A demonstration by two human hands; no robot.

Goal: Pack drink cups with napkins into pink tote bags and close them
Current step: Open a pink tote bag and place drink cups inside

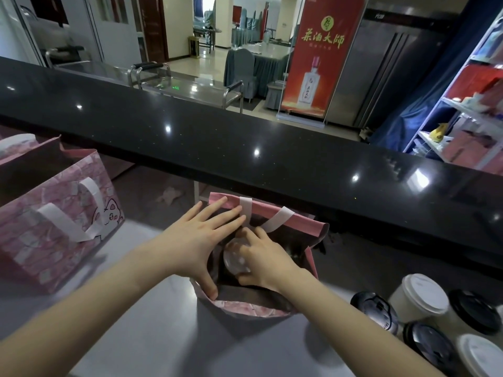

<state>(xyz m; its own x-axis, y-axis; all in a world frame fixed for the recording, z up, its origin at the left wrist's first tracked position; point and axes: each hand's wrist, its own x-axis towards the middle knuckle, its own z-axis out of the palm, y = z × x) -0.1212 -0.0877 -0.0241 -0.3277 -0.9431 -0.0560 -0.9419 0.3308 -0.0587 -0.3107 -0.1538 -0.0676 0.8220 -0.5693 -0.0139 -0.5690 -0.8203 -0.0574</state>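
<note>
Most of the drink cup (234,258) is hidden in the dark inside of the open pink tote bag (272,311) at centre. Only its clear, domed lid shows, and whether a napkin lies in there cannot be told. The right hand (268,265) reaches in from 5 o'clock, fingers curled over that lid, gripping it. The left hand (201,240), fingers straight and spread wide, presses the bag's rim on its 9 o'clock side. Flat white handles (277,219) lie over the far rim. At 9 o'clock a second bag (40,240), pink with a cat print, stands on the smooth grey tabletop (149,322). At 4 o'clock, round cups with white lids (419,300) and black lids (374,312) are partly cut off by the frame edge.
</note>
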